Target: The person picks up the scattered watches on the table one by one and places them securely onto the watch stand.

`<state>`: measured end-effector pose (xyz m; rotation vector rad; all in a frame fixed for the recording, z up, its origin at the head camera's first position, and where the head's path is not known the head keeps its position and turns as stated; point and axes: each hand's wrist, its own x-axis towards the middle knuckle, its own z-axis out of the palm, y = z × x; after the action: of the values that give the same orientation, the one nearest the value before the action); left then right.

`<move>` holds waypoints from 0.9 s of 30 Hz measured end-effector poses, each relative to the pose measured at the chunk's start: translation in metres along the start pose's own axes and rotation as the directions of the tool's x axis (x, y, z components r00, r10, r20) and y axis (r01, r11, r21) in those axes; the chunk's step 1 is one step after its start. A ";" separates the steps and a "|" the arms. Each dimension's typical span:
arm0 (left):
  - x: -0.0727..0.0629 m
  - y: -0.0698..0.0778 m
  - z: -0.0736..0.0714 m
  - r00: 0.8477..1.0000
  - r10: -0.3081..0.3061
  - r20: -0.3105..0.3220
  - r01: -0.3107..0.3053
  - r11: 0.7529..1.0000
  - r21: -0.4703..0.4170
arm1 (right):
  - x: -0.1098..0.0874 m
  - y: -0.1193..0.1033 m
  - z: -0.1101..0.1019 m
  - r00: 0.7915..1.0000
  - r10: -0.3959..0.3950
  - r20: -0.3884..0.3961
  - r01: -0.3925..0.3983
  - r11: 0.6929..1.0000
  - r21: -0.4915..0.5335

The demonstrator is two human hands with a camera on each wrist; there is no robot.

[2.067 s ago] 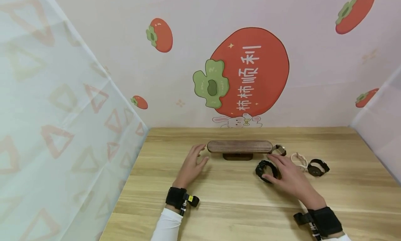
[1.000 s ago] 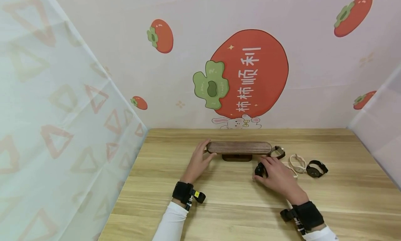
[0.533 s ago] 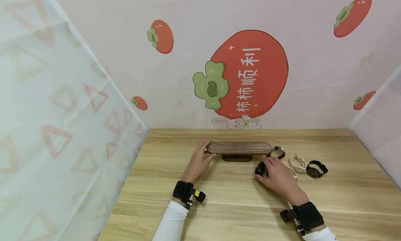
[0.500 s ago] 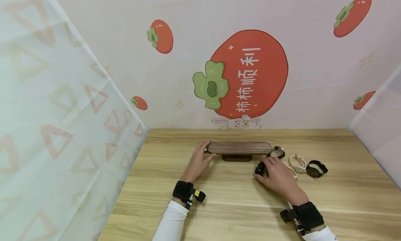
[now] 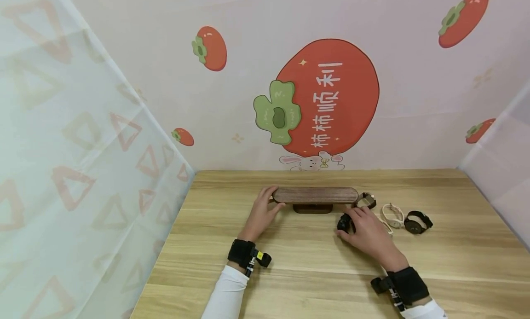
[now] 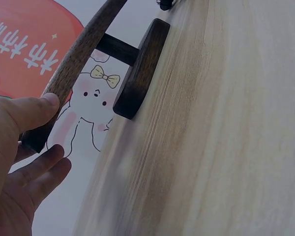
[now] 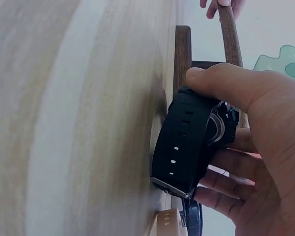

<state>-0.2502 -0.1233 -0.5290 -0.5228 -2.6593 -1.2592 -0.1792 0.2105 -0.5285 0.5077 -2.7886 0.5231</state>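
While a white sleeve [image 5: 225, 287] and a black wrist strap [image 5: 241, 252] are seen at the lower left, the left hand [image 5: 260, 217] holds the left end of the wooden watch stand [image 5: 315, 195]. Its opening is small: the thumb presses on the near face of the bar [image 6: 74, 64], and two fingers are free below the end; what is behind the bar is mostly hidden. The stand is upright on the wood-grain table [image 5: 290, 273], by its dark base [image 5: 312, 209]. Near the right end of the bar, in front of it, is the black wristwatch [image 7: 182, 147], its strap formed into a loop. The right hand [image 5: 370, 234] grasps this wristwatch: the thumb is at one side of the strap and the fingers bend round the other. Whether the wristwatch touches the table, I cannot tell. Behind this hand, just beside the bar's end, there is a dark-strapped watch [image 5: 374, 202]. Then come a beige-strapped watch [image 7: 168, 223], in the head view partly covered by the hand, a white-strapped watch [image 5: 396, 223], and, farthest right, a black watch with a round dial [image 5: 412, 226].
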 end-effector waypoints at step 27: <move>0.000 -0.004 0.001 1.000 0.020 0.002 -0.020 0.999 -0.029 | -0.002 0.002 -0.004 0.998 0.012 -0.054 -0.001 0.981 0.194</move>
<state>-0.2518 -0.1249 -0.5323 -0.5539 -2.6345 -1.2945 -0.1777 0.2142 -0.5263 0.5161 -2.7017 0.8031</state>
